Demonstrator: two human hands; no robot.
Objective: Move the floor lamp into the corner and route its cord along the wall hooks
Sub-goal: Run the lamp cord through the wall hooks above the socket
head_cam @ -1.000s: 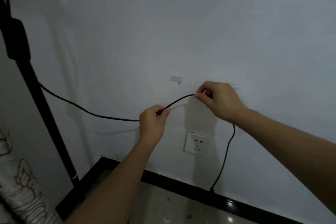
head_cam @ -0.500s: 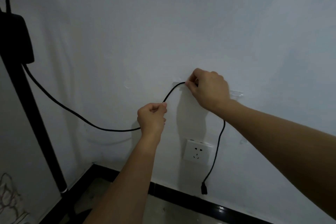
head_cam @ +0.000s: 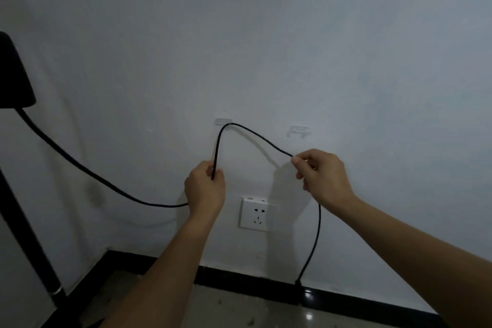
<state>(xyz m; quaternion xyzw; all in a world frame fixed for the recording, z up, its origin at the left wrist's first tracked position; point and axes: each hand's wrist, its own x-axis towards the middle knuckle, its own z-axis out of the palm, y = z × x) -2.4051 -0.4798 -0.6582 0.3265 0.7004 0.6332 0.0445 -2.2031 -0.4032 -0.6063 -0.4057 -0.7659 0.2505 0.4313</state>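
The black floor lamp pole point(head_cam: 26, 242) stands in the corner at the far left, with a dark box point(head_cam: 13, 74) on it. Its black cord point(head_cam: 87, 170) sags from that box to my left hand point(head_cam: 205, 189), which pinches it. From there the cord rises, loops over a clear wall hook point(head_cam: 223, 121) and drops to my right hand point(head_cam: 322, 176), which also pinches it. A second clear hook point(head_cam: 299, 131) on the wall above my right hand holds nothing. Below my right hand the cord hangs down, and its plug point(head_cam: 297, 283) ends near the black skirting.
A white wall socket point(head_cam: 256, 214) sits between my two forearms, below the hooks. A black skirting board point(head_cam: 239, 278) runs along the foot of the white wall, above a glossy tiled floor point(head_cam: 266, 311).
My right hand has moved down and to the right, away from the first hook, leaving the cord draped over it. My left hand has risen slightly. The view has shifted.
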